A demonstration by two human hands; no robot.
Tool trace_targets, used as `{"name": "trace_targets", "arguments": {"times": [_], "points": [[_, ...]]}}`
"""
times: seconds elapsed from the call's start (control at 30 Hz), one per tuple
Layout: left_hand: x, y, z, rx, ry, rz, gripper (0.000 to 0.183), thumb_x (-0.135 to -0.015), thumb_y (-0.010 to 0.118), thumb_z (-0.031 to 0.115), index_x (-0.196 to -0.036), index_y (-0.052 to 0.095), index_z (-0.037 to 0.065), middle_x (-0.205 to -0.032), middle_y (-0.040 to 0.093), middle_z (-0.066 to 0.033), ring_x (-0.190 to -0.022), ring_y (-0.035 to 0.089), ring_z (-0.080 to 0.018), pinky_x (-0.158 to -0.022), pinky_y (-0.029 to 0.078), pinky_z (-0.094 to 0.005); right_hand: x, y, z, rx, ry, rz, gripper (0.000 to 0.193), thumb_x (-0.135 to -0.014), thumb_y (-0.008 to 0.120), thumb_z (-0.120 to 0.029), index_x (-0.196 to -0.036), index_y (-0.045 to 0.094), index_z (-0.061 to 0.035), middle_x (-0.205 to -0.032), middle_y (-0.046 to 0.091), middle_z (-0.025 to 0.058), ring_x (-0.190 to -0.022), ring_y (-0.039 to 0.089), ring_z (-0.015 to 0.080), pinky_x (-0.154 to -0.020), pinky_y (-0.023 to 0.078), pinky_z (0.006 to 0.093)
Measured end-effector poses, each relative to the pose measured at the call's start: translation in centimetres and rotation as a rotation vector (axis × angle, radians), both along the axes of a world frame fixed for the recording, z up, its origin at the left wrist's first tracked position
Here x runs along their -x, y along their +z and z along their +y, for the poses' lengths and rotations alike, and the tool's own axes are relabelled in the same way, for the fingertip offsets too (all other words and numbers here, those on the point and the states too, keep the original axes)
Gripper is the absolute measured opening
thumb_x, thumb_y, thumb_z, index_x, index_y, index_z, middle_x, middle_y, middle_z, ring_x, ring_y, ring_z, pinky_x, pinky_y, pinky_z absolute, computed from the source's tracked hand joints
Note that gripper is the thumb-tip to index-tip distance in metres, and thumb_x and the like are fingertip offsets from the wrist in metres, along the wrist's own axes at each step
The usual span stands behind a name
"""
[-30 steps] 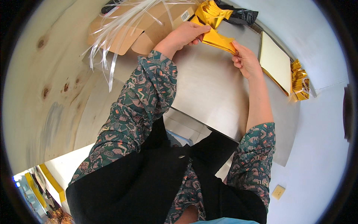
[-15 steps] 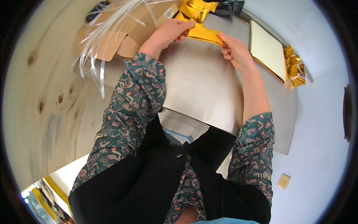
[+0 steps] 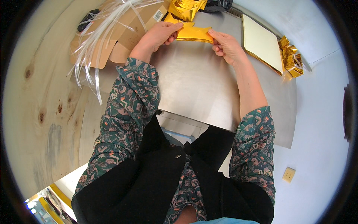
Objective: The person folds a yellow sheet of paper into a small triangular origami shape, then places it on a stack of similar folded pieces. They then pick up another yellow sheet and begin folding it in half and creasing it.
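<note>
A folded piece of shiny gold foil paper (image 3: 194,34) is stretched between my two hands, above the far part of a metal tabletop (image 3: 197,80). My left hand (image 3: 161,35) pinches its left end with thumb over fingers. At the opposite end my right hand (image 3: 228,47) grips the corner between thumb and fingers, the other fingers curled. Just beyond lies a pile of folded gold foil pieces (image 3: 185,10), partly cut off by the picture's upper rim. Whether the held piece touches that pile I cannot tell.
Left of my hands, a cardboard box (image 3: 123,28) has white plastic strips (image 3: 100,41) draped over it. At the back sits a black plastic bag (image 3: 219,5). To the right are a stack of cream sheets (image 3: 261,43) and a tied gold foil bundle (image 3: 292,61), beside the wall.
The whole view has shifted a little, so hands, foil and box appear farther left. Both hands keep their hold on the foil paper, which now looks more level.
</note>
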State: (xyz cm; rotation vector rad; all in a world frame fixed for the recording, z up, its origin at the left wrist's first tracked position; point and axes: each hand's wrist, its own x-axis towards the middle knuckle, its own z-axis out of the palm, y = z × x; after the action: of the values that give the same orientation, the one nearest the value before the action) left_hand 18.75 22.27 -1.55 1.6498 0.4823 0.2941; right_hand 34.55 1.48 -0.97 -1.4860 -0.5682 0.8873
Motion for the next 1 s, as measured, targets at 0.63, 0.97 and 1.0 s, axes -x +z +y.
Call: {"name": "trace_targets", "arguments": {"times": [0.63,0.97,1.0], "points": [[-0.9,-0.5,-0.8,-0.668,0.363,0.043,0.035,-0.102,0.062,0.031,-0.114,0.067,-0.002,-0.091,0.077,-0.0109,-0.072,0.073,-0.0141,-0.071,0.057,-0.0308,0.9,-0.8,2.6,0.044,-0.039,-0.279,0.026,-0.094,0.077,-0.031,-0.099,0.068,-0.007,-0.083,0.07,0.0027,-0.059,0.058,0.0078,-0.053,0.049,0.0233],[-0.4,2.3,-4.6,-0.344,0.337,0.153,0.04,-0.102,0.06,0.029,-0.122,0.06,-0.005,-0.09,0.077,-0.0129,-0.07,0.075,-0.0164,-0.058,0.057,-0.0318,1.1,-0.5,2.1,0.075,-0.129,-0.268,0.032,-0.092,0.078,-0.032,-0.102,0.067,-0.0035,-0.078,0.07,0.0062,-0.057,0.058,0.0092,-0.052,0.048,0.0244],[-0.4,2.4,-4.7,-0.332,0.335,0.161,0.04,-0.102,0.06,0.029,-0.122,0.06,-0.006,-0.09,0.077,-0.0128,-0.069,0.074,-0.0163,-0.056,0.056,-0.0316,1.0,-0.5,2.0,0.073,-0.119,-0.253,0.033,-0.092,0.079,-0.031,-0.104,0.067,-0.0028,-0.08,0.071,0.0064,-0.058,0.059,0.0091,-0.052,0.047,0.0242]]}}
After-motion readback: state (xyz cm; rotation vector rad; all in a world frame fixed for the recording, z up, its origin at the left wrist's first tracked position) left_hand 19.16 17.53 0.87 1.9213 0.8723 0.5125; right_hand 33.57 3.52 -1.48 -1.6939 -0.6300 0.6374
